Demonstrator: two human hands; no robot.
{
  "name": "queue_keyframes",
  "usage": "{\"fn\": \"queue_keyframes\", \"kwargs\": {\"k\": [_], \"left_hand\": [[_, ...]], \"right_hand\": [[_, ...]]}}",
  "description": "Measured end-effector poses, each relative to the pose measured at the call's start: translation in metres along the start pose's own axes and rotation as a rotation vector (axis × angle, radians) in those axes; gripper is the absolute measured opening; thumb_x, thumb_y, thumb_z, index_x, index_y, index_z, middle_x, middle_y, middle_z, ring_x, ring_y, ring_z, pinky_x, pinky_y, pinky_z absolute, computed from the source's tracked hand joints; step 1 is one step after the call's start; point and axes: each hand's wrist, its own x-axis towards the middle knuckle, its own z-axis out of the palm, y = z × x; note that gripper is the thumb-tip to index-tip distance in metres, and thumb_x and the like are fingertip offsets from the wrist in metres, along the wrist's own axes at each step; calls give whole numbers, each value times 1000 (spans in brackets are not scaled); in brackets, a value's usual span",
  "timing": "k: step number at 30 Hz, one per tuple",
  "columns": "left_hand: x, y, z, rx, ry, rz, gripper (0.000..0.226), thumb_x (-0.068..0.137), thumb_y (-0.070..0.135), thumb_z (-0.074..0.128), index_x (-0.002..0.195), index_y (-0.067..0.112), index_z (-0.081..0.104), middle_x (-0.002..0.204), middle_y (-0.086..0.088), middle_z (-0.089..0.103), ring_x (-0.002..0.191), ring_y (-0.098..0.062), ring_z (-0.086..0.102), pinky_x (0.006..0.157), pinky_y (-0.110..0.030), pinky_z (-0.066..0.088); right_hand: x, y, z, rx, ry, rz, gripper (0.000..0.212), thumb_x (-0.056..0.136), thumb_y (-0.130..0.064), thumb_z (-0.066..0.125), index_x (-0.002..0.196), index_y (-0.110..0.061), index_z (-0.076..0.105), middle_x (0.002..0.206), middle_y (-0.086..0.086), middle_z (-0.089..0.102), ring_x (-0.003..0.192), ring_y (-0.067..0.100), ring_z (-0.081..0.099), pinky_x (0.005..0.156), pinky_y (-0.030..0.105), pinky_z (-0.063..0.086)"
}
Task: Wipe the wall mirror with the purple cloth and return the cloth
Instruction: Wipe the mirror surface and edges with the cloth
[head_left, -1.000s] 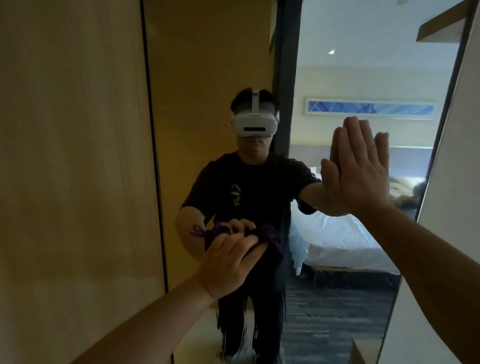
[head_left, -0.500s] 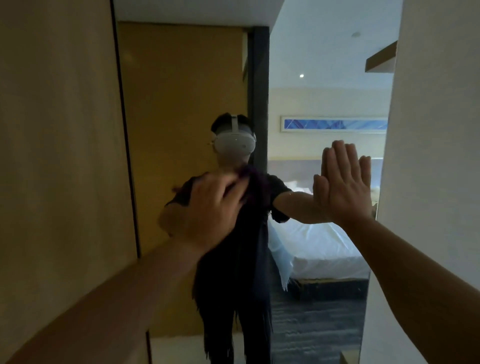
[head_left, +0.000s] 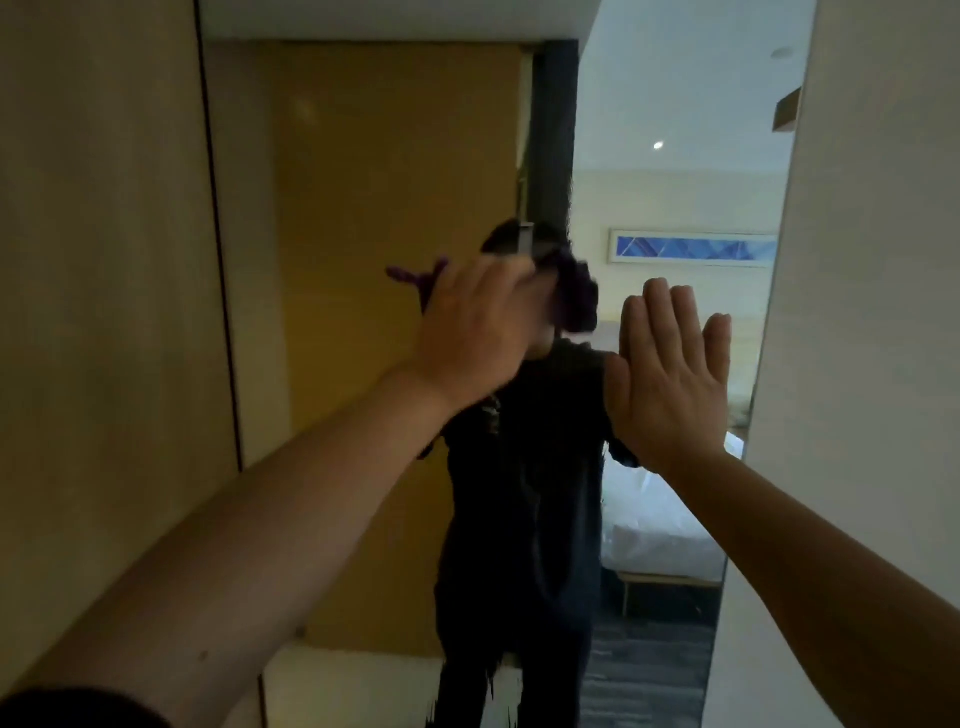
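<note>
Wood panels (head_left: 104, 260) flank the wall mirror (head_left: 395, 156). Your left hand (head_left: 478, 327) presses the bunched, dark purple cloth (head_left: 574, 299) to the glass, fingers curled round it. Your right hand (head_left: 667, 374) lies flat on the mirror, fingers together.

Left hand (head_left: 480, 325) with purple cloth (head_left: 574, 296) risen up mirror (head_left: 363, 208), chest to head height.

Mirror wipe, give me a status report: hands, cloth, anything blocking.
Left hand shut on purple cloth, pressed to wall mirror. Right hand open, flat against the glass. Nothing blocking; cloth not yet returned.
</note>
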Motion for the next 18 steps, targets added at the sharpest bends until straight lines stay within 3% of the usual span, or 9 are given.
{"fn": "queue_keyframes", "kwargs": {"k": [5,8,14,18], "left_hand": [[-162,79,1,-65,-135,30,38,89,18,73,126,21,64,119,-3,59,93,-27,63,78,-41,48],[-212,105,-7,-111,-230,45,32,98,21,63,130,25,60,124,2,53,102,-21,59,80,-40,48],[-203,99,-14,-154,-257,57,27,105,19,50,129,24,60,120,2,57,100,-20,60,84,-37,45],[-150,88,-13,-187,-193,-4,27,100,23,57,126,20,61,116,-3,58,96,-25,60,78,-41,47]], "right_hand": [[1,1,-2,37,8,-6,58,107,-40,22,157,-13,12,166,9,6,151,19,-17,122,50,-8],[0,1,-4,46,25,-6,58,107,-39,22,157,-12,15,166,10,9,151,19,-15,122,48,-10],[-7,25,-23,182,12,-40,53,108,-32,29,157,-13,21,166,9,10,154,23,-4,124,44,-3],[-10,65,-24,-19,-67,-3,61,102,-34,45,154,-14,23,166,9,6,153,25,-6,123,53,2]]}}
